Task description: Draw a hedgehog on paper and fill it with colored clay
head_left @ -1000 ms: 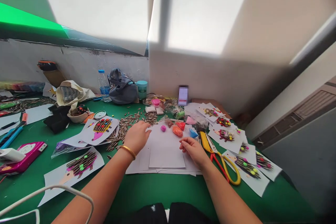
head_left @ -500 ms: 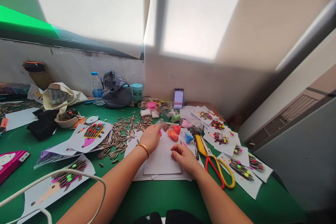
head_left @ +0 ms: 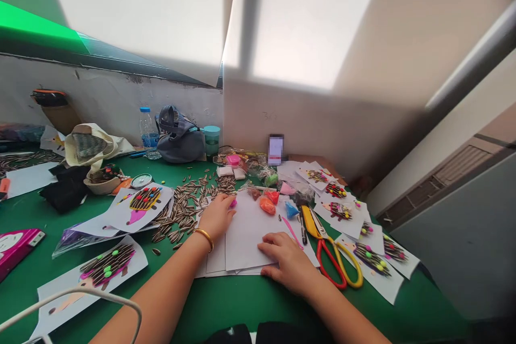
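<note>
A small piece of pink clay (head_left: 233,203) shows at the fingertips of my left hand (head_left: 217,219), pinched near the upper left of the white paper sheets (head_left: 248,239). My right hand (head_left: 284,258) lies with fingers spread over the lower right of the sheets, holding nothing. Past it on the paper is a thin pink clay strip (head_left: 292,233). Lumps of orange clay (head_left: 267,205) and blue clay (head_left: 291,209) sit at the stack's far side. Striped sunflower seeds (head_left: 181,212) are scattered left of my left hand.
Scissors (head_left: 338,258) with red and yellow handles lie right of the sheets, beside a yellow cutter (head_left: 309,221). Finished hedgehog pictures (head_left: 373,263) spread along the right; another hedgehog picture (head_left: 137,209) rests left. A phone (head_left: 276,149) leans on the wall. A white cable (head_left: 100,294) crosses the lower left.
My left hand has moved left, with the pink clay at its fingertips. My right hand has shifted down and its fingers have spread out, uncovering the pink strip.
</note>
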Tool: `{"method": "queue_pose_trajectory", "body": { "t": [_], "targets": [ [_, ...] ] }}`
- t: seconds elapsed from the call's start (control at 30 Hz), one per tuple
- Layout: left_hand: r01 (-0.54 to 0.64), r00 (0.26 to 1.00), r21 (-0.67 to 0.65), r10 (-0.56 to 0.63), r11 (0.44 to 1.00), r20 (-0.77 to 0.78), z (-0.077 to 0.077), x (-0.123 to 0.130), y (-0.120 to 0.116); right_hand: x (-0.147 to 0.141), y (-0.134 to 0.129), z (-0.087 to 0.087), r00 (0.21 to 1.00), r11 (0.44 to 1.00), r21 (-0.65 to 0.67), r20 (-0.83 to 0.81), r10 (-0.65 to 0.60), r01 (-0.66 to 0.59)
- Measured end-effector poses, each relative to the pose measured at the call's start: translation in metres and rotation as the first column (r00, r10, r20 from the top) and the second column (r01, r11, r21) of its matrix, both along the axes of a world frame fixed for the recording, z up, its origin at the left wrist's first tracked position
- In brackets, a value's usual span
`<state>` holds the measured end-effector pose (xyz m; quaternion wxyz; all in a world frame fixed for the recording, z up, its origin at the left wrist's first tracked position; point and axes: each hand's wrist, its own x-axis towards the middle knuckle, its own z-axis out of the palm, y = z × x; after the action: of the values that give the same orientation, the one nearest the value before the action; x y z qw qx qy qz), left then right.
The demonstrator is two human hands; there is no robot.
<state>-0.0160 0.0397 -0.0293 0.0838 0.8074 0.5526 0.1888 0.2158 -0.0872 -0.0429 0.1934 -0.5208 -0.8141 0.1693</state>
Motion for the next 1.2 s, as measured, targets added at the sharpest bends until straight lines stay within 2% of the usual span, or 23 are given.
{"method": "queue_pose_trajectory", "body": {
  "t": [0.13, 0.2, 0.27, 0.33, 0.43, 0.53, 0.63, 0.7, 0.77, 0.8, 0.83, 0.87, 0.9, 0.93, 1.0, 1.07, 1.2],
  "targets": [
    [0.028, 1.0, 0.086, -0.027, 0.996, -0.014, 0.006, 0.002, -0.009, -0.001, -0.007, -0.011, 0.999, 0.994, 0.1, 0.035, 0.033, -0.036],
    [0.117, 0.993, 0.007, -0.117, 0.993, -0.007, 0.011, 0.004, -0.015, -0.003, -0.007, -0.013, 1.0, 0.99, 0.135, 0.012, 0.028, -0.03],
    [0.191, 0.981, -0.103, -0.186, 0.976, 0.057, 0.016, 0.005, -0.02, -0.004, -0.006, -0.012, 0.998, 0.989, 0.141, -0.049, -0.038, 0.044],
    [0.222, 0.965, -0.151, -0.195, 0.963, 0.176, 0.02, 0.003, -0.023, -0.002, -0.003, -0.006, 0.977, 0.98, 0.093, -0.142, -0.161, 0.175],
    [0.271, 0.889, -0.187, -0.171, 0.944, 0.425, 0.027, -0.002, -0.024, 0.006, 0.005, 0.006, 0.877, 0.935, -0.076, -0.327, -0.353, 0.347],
    [0.389, 0.758, -0.265, -0.144, 0.882, 0.637, 0.033, -0.004, -0.027, 0.014, 0.014, 0.015, 0.751, 0.91, -0.234, -0.515, -0.414, 0.341],
    [0.42, 0.72, -0.338, -0.082, 0.842, 0.689, 0.037, 0.0, -0.032, 0.02, 0.022, 0.021, 0.666, 0.909, -0.297, -0.619, -0.416, 0.292],
    [0.425, 0.743, -0.402, -0.06, 0.811, 0.666, 0.037, 0.002, -0.038, 0.025, 0.026, 0.022, 0.655, 0.898, -0.338, -0.616, -0.438, 0.283],
    [0.451, 0.8, -0.458, -0.119, 0.766, 0.588, 0.036, 0.002, -0.046, 0.032, 0.027, 0.02, 0.713, 0.877, -0.383, -0.525, -0.465, 0.29],
    [0.467, 0.835, -0.472, -0.198, 0.748, 0.513, 0.034, 0.001, -0.051, 0.037, 0.027, 0.018, 0.763, 0.868, -0.4, -0.449, -0.465, 0.294],
    [0.464, 0.866, -0.449, -0.284, 0.763, 0.412, 0.032, 0.0, -0.057, 0.042, 0.026, 0.017, 0.816, 0.864, -0.409, -0.364, -0.45, 0.294],
    [0.44, 0.891, -0.379, -0.343, 0.814, 0.299, 0.029, 0.0, -0.062, 0.046, 0.025, 0.015, 0.86, 0.864, -0.413, -0.283, -0.423, 0.289],
    [0.42, 0.906, -0.293, -0.378, 0.859, 0.191, 0.026, 0.0, -0.067, 0.05, 0.024, 0.013, 0.893, 0.867, -0.408, -0.213, -0.396, 0.287],
    [0.42, 0.908, -0.235, -0.407, 0.877, 0.103, 0.022, 0.001, -0.072, 0.053, 0.022, 0.012, 0.914, 0.872, -0.394, -0.154, -0.375, 0.291],
    [0.413, 0.905, -0.199, -0.425, 0.889, -0.017, 0.017, 0.003, -0.081, 0.058, 0.019, 0.012, 0.924, 0.879, -0.333, -0.048, -0.378, 0.342],
    [0.398, 0.902, -0.223, -0.424, 0.89, -0.084, 0.015, 0.007, -0.087, 0.06, 0.016, 0.014, 0.901, 0.869, -0.246, 0.053, -0.43, 0.429],
    [0.41, 0.876, -0.278, -0.46, 0.869, -0.148, 0.02, 0.008, -0.094, 0.065, 0.015, 0.02, 0.866, 0.855, -0.149, 0.137, -0.48, 0.497]
  ]
}}
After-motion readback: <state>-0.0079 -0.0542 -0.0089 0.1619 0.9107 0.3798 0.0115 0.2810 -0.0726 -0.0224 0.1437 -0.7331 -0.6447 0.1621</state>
